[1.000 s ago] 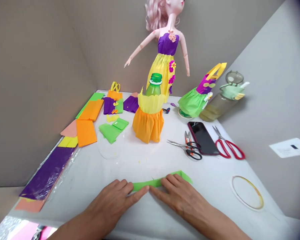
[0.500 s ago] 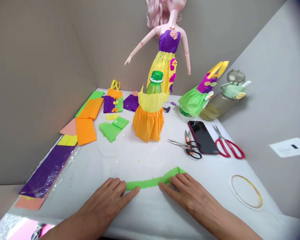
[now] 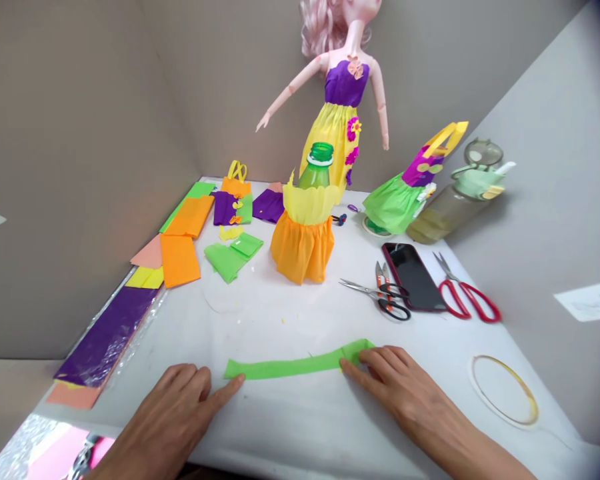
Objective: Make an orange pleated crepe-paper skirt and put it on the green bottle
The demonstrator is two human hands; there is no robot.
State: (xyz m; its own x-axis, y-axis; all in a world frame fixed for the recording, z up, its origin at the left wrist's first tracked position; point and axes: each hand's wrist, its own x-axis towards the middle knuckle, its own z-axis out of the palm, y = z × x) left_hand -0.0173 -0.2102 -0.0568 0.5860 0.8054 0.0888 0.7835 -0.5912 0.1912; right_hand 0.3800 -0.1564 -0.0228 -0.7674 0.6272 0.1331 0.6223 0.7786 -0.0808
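Head view: green crepe strip [image 3: 295, 367] lies on the bench [image 3: 300, 427] between both hands, long axis left-right. Right hand [image 3: 405, 393] lies flat on its right end, fingers [image 3: 375, 360] spread, not gripping; left hand [image 3: 167, 420] lies open, fingertips [image 3: 235, 381] at its left end.

Left hand [image 3: 167, 423] withdrawn, green crepe-paper strip [image 3: 290, 365] longer

Matte taupe wall panels [image 3: 70, 167] meet in a corner behind a white worktop [image 3: 280, 427], with a paler grey slanted panel [image 3: 545, 200] along the right side and a small white paper card [image 3: 587, 301] on it. Soft, even light falls across the scene, leaving only faint shadows.
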